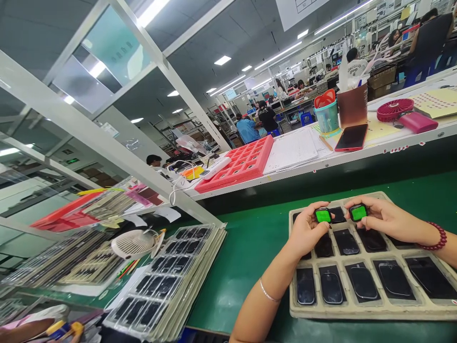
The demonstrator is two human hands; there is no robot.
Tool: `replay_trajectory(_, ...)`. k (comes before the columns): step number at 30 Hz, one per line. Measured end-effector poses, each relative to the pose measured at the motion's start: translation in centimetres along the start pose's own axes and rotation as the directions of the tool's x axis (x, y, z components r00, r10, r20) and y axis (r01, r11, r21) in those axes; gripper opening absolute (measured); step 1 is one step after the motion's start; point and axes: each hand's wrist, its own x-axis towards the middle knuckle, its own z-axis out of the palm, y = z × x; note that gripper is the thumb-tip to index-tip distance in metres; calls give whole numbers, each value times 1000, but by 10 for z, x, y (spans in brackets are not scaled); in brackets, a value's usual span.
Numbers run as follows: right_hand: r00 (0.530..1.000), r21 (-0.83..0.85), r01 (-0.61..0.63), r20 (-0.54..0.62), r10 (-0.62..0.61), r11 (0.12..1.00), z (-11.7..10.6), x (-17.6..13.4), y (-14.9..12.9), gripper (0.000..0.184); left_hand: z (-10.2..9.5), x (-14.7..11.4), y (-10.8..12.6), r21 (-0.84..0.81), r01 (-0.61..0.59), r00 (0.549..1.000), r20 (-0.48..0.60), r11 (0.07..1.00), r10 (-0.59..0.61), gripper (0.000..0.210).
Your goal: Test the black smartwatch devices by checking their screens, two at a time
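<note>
My left hand [305, 231] pinches a smartwatch [323, 216] whose small square screen glows green. In my right hand [382, 216] is a second smartwatch [358, 213], its screen green as well. Both are held side by side, a little apart, over the back part of a beige tray [353, 312]. Dark rounded rectangular pieces, such as this one [360, 282], lie in the tray's compartments. My hands and right forearm hide some of the back compartments.
A stack of beige trays [205, 264] with dark pieces stands left on the green table [243, 267]. Behind it lies a white fan [134, 244]. The shelf ahead carries a red foam tray [237, 164], papers [294, 150], a phone [352, 138] and cups. Another person's arm [26, 328] shows lower left.
</note>
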Motion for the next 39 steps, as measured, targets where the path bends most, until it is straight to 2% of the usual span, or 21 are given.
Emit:
replay_trajectory(6, 999, 27, -41, -11, 41, 999, 1, 0, -4, 31, 0, 1, 0, 4, -3, 1000, 12, 1000, 3, 43)
replay_trajectory(11, 999, 30, 35, -5, -35, 999, 1, -2, 1, 39, 0, 0, 2, 19, 7, 1000, -15, 1000, -7, 55)
replay_trajectory(17, 1000, 2, -21, -1, 21, 1000, 1, 1, -6, 40, 1, 0, 5, 47, 1, 1000, -25, 999, 1, 42)
replay_trajectory(22, 1000, -26, -2, -7, 2, 1000, 4, 3, -13, 45, 3, -1, 8, 68, 47, 998, -33, 997, -45, 54)
replay_trajectory(28, 1000, -44, -8, -17, 7, 999, 3, 3, -4, 51, 2, 0, 5, 19, 43, 999, -32, 999, -42, 59)
replay_trajectory(31, 1000, 42, -28, 13, 27, 999, 1, 3, 0, 63, 0, 0, 3, -28, 34, 999, -21, 999, -35, 64)
replay_trajectory(35, 993, 313, -113, 12, 115, 943, -3, 4, 0, 76, -2, 1, 4, -164, 64, 998, 22, 984, -61, 75)
replay_trajectory(37, 983, 407, -167, -3, 184, 898, -6, 4, -2, 77, -4, 2, 4, -214, 74, 997, 39, 974, -67, 79)
replay_trajectory(39, 973, 494, -204, 7, 231, 845, -10, 5, -4, 67, -6, 4, 5, -277, 74, 997, 49, 958, -63, 81)
